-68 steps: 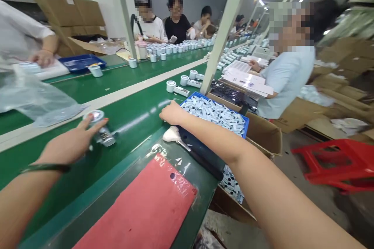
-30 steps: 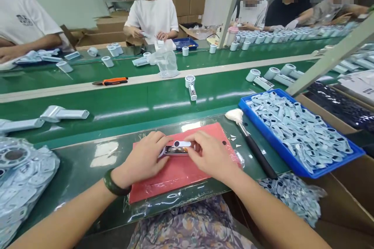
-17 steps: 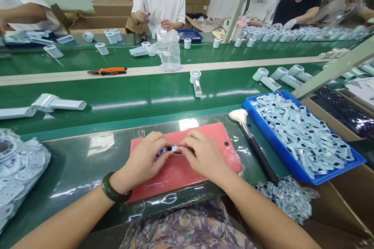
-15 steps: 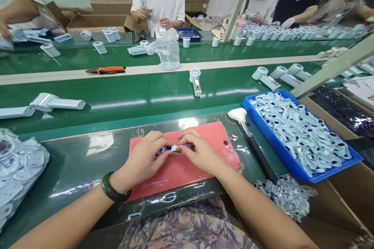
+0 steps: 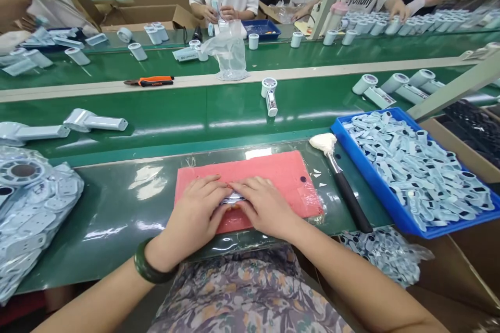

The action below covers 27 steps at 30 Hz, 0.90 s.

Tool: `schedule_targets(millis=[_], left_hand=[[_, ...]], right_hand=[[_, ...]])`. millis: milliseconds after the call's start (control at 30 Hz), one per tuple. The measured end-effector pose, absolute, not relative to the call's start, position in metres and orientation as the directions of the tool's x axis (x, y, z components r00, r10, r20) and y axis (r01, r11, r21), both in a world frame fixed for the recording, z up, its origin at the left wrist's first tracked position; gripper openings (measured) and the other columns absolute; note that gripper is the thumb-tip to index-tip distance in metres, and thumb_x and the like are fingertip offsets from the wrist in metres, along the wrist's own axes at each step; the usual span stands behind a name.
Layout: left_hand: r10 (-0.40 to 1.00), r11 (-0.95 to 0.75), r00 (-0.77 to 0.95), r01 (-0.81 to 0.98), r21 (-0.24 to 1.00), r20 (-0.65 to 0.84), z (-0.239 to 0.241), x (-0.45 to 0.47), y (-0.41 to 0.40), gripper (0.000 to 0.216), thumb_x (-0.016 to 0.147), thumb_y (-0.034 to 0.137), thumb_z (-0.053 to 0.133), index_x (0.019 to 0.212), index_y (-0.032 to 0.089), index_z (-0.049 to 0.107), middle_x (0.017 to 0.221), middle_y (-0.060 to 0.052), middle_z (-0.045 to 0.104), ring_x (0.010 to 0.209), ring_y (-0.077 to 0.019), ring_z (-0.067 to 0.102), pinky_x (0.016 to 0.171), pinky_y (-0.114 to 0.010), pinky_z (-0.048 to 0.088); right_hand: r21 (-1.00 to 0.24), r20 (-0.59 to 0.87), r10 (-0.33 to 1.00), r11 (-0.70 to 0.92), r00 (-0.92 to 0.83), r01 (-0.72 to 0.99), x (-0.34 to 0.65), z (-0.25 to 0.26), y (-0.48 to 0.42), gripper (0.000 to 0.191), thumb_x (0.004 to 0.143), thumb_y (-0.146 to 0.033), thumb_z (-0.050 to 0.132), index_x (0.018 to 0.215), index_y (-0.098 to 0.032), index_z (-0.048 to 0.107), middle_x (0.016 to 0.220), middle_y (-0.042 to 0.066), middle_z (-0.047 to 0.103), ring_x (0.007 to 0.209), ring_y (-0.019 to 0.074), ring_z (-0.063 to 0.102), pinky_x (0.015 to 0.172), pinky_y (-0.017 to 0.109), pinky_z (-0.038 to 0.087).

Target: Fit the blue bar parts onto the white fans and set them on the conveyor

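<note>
Both of my hands are on a narrow, shiny plastic part [image 5: 233, 197] lying over a red mat [image 5: 285, 166]; only a pale, reflective strip shows between my fingers. My left hand [image 5: 197, 205], with a dark green bangle at the wrist, presses on its left end with thumb and fingers closed around it. From the other side my right hand [image 5: 267, 205] grips it the same way, its fingers laid across the top. The two hands almost meet, and most of the part is hidden under them.
A hammer [image 5: 349, 197] with a white-wrapped head lies right of the mat, beside a blue tray [image 5: 361, 160] of small pale parts. At left sits a plastic bag of parts [image 5: 35, 208]. Handheld fan bodies [image 5: 269, 96] and pliers [image 5: 150, 81] lie ahead; people work opposite.
My fingers have flattened over the part and moved closer together, covering its dark face. The camera has tipped down slightly, and a person's hand at the back right now reaches toward the white cylinders.
</note>
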<state>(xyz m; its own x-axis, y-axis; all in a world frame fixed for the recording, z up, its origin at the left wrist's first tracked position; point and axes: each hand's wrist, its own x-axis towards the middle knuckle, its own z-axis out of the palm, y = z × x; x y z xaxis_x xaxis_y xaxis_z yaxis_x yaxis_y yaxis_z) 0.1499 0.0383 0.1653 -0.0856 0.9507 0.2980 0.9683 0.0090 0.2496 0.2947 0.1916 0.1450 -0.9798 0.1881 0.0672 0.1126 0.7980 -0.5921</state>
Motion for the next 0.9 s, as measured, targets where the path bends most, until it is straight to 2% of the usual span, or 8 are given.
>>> schedule_targets(millis=[167,300,433,567,667,733,800,900], left_hand=[[0.963,-0.006,-0.051,0.978,0.209,0.266,0.170,0.145,0.038,0.025,0.098,0.022,0.051,0.119,0.015,0.062,0.119,-0.011,0.071,0.119,-0.0318,0.062,0.099,-0.053,0.055],[0.963,-0.003,-0.035,0.990,0.142,0.266,0.172,0.149,0.039,0.023,0.098,0.020,0.049,0.116,0.016,0.063,0.115,-0.011,0.072,0.112,-0.0294,0.064,0.097,-0.050,0.054],[0.967,-0.080,0.089,0.996,-0.048,0.238,0.184,0.144,0.044,0.023,0.093,0.020,0.050,0.112,0.019,0.064,0.110,-0.010,0.072,0.111,-0.0335,0.063,0.097,-0.056,0.048],[0.912,-0.269,0.323,0.937,-0.224,0.253,0.194,0.081,0.081,0.029,0.085,0.013,0.043,0.101,0.022,0.066,0.098,-0.006,0.072,0.099,-0.0293,0.065,0.095,-0.053,0.045],[0.889,-0.195,0.321,0.911,-0.364,0.326,0.201,0.016,0.148,0.036,0.092,0.015,0.033,0.102,0.017,0.068,0.113,-0.012,0.070,0.128,-0.0355,0.054,0.108,-0.064,0.035],[0.911,-0.088,0.238,0.910,-0.406,0.336,0.207,-0.012,0.196,0.045,0.097,0.013,0.024,0.102,0.011,0.069,0.126,-0.018,0.065,0.144,-0.0382,0.039,0.112,-0.071,0.027],[0.948,-0.001,0.126,0.919,-0.393,0.293,0.210,-0.024,0.233,0.053,0.099,0.010,0.018,0.104,0.007,0.071,0.135,-0.024,0.059,0.147,-0.0407,0.035,0.110,-0.073,0.027],[0.983,0.086,-0.029,0.946,-0.314,0.182,0.205,-0.026,0.255,0.057,0.099,0.007,0.017,0.124,0.008,0.069,0.145,-0.031,0.050,0.139,-0.0458,0.046,0.100,-0.070,0.041]], right_hand=[[-0.564,0.094,0.114,0.825,-0.989,0.042,0.295,0.143,0.198,0.043,0.100,-0.024,0.056,0.141,-0.015,0.054,0.126,0.013,0.063,0.113,0.0291,0.053,0.098,0.047,0.044],[-0.558,0.109,0.149,0.828,-0.983,0.064,0.292,0.143,0.194,0.040,0.099,-0.023,0.056,0.139,-0.016,0.057,0.123,0.013,0.065,0.109,0.0296,0.055,0.095,0.049,0.045],[-0.628,0.113,0.198,0.774,-0.974,0.084,0.297,0.151,0.191,0.051,0.097,-0.028,0.063,0.144,-0.014,0.053,0.137,0.014,0.060,0.123,0.0300,0.053,0.106,0.050,0.044],[-0.604,0.302,0.332,0.792,-0.894,0.090,0.324,0.162,0.232,0.057,0.096,-0.035,0.068,0.147,-0.016,0.051,0.151,0.012,0.051,0.138,0.0253,0.045,0.117,0.043,0.039],[-0.510,0.343,0.567,0.782,-0.749,0.358,0.360,0.175,0.292,0.035,0.101,-0.024,0.057,0.135,-0.019,0.062,0.133,0.009,0.063,0.125,0.0219,0.056,0.110,0.039,0.045],[-0.396,0.288,0.747,0.663,-0.599,0.636,0.382,0.186,0.337,0.031,0.103,-0.020,0.051,0.130,-0.022,0.066,0.125,0.009,0.066,0.117,0.0219,0.060,0.104,0.038,0.048],[-0.256,0.244,0.856,0.511,-0.457,0.820,0.395,0.195,0.379,0.032,0.103,-0.019,0.050,0.131,-0.021,0.067,0.123,0.010,0.066,0.115,0.0243,0.060,0.101,0.038,0.049],[-0.138,0.234,0.883,0.445,-0.408,0.885,0.392,0.203,0.427,0.030,0.101,-0.017,0.054,0.126,-0.017,0.070,0.123,0.015,0.065,0.118,0.0300,0.058,0.103,0.043,0.047]])
